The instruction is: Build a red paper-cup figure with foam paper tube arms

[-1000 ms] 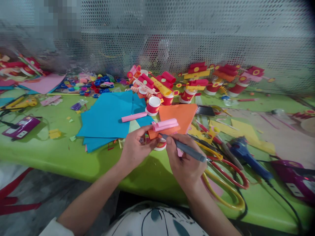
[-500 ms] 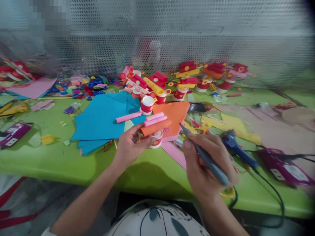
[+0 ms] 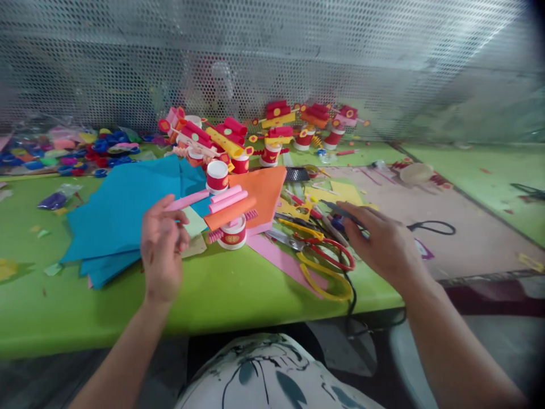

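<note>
A small red-and-white paper cup [image 3: 233, 236] stands upright near the front of the table. Pink and orange foam rolls [image 3: 230, 209] lie across its top, and pink coiled strips stick out at its sides. My left hand [image 3: 164, 250] is off the cup, fingers loosely bent and apart, by the end of a loose pink roll [image 3: 187, 200]; whether it touches the roll I cannot tell. Low over the tools at right, my right hand [image 3: 385, 241] has its fingers around a grey pen [image 3: 340, 210]. Part of a blue glue gun [image 3: 338, 224] shows beneath that hand.
Blue foam sheets [image 3: 123, 199] lie at left, an orange sheet [image 3: 266, 193] behind the cup. Scissors [image 3: 315, 250] with red and yellow handles lie between cup and right hand. Another red cup [image 3: 217, 176] and several decorated cups [image 3: 272, 149] stand farther back, before a perforated metal panel [image 3: 272, 68].
My left hand has let go of the cup with rolls and moved left. My right hand has moved away to the right with the pen, down over the tools. The view has turned right.
</note>
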Demonstrator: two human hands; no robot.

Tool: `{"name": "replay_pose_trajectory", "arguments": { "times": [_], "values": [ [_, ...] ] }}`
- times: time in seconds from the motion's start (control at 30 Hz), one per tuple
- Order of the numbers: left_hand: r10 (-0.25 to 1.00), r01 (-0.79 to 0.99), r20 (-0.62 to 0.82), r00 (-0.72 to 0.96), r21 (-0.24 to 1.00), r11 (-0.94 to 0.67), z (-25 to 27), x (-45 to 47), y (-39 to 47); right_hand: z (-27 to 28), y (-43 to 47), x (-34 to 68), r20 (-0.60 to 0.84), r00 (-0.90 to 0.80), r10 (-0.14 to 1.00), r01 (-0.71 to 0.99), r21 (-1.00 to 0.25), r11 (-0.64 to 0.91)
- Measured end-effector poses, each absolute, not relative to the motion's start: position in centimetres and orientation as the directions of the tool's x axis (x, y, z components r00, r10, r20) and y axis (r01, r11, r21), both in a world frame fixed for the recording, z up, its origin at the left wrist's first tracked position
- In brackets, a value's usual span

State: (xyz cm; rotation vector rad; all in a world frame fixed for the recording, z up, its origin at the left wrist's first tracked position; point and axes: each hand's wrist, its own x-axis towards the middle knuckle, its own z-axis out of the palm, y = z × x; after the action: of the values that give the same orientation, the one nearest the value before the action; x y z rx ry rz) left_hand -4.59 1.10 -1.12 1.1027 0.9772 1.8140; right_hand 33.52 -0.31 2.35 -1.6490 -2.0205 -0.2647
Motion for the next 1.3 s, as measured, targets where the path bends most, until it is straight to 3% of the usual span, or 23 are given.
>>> {"name": "replay_pose_trajectory", "arguments": {
  "times": [0.07,0.13,0.2,0.37,0.53,0.73,1.07,1.2,1.3],
  "values": [
    [0.828,-0.292,0.370,-0.421,0.810,-0.510,-0.7,-5.0,0.8,2.7,-1.0,32.7,0.528,-0.115,0.841,0.949,-0.192,0.250],
    [0.806,-0.354,0.384,-0.450,0.752,-0.556,0.5,-4.6,-0.4,3.3,-2.3,30.7,0.586,-0.093,0.805,0.900,-0.296,0.320],
    [0.829,-0.393,0.350,-0.437,0.755,-0.526,2.1,-3.4,-2.4,3.7,-4.2,28.1,0.634,-0.110,0.765,0.813,-0.385,0.436],
    [0.956,-0.597,0.192,-0.221,0.749,-0.288,4.9,2.6,-6.7,3.5,-8.7,23.3,0.744,-0.155,0.650,0.654,-0.416,0.632],
    [0.997,-0.730,-0.042,-0.072,0.683,-0.024,4.5,6.2,-6.5,2.9,-10.3,22.5,0.748,-0.201,0.633,0.627,-0.398,0.670],
    [0.999,-0.620,0.027,-0.034,0.784,-0.042,3.3,7.2,-6.8,2.8,-10.3,23.1,0.751,-0.210,0.626,0.678,-0.349,0.647],
    [0.992,-0.499,0.129,0.010,0.860,-0.106,1.9,8.5,-7.9,2.2,-11.8,24.9,0.752,-0.160,0.640,0.694,-0.376,0.615],
    [0.950,-0.233,0.308,0.053,0.929,-0.288,0.8,8.1,-7.6,2.1,-12.3,25.9,0.768,-0.017,0.641,0.751,-0.413,0.515],
    [0.883,0.021,0.448,0.143,0.890,-0.455,0.2,7.4,-7.3,2.4,-12.3,26.4,0.757,-0.010,0.653,0.754,-0.423,0.502]
  ]
}}
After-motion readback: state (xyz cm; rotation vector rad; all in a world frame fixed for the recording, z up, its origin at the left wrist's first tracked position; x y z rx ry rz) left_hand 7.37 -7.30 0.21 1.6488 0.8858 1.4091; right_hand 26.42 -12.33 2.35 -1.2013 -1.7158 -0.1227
